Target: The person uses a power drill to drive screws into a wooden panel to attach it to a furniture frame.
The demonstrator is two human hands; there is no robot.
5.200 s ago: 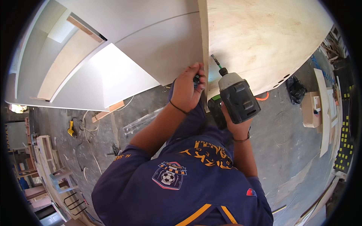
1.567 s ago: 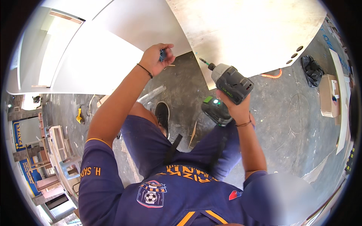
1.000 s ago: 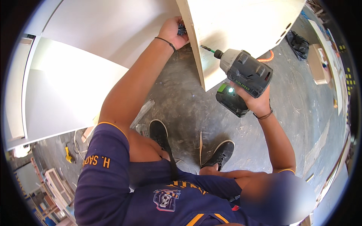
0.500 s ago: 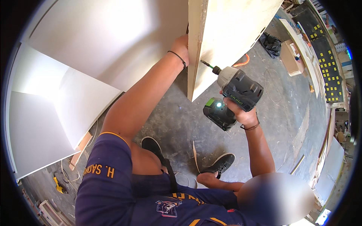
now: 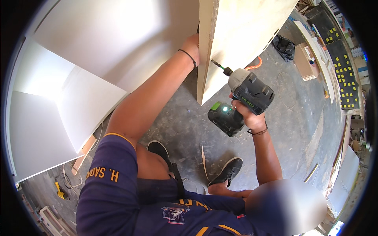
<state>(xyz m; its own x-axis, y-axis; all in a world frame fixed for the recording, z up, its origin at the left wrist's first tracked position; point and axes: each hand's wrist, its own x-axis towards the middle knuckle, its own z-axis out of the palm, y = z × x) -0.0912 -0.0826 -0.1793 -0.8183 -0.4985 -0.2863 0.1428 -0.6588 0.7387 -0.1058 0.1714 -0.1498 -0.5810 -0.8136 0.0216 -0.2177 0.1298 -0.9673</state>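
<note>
My right hand (image 5: 252, 116) is wrapped round the handle of a black and grey cordless impact driver (image 5: 248, 90) with a green-trimmed battery and a lit lamp. Its bit (image 5: 216, 63) points up and left, its tip at or very close to the face of an upright pale plywood panel (image 5: 236, 31). My left hand (image 5: 192, 47) reaches behind the panel's near edge on the other side; its fingers are hidden there. A large white panel surface (image 5: 118, 35) lies to the left of that hand.
White panels (image 5: 43, 126) stand at the left, with a yellow tool (image 5: 61, 191) and cables on the floor below. An orange coiled hose (image 5: 256, 63), a black bag (image 5: 284, 47) and a cardboard box (image 5: 306, 61) lie beyond the plywood. Boards lean along the right.
The driver's battery end has swung slightly left, while its bit stays near the plywood face. The whole scene shifts a little in view; my left hand keeps its place behind the panel.
</note>
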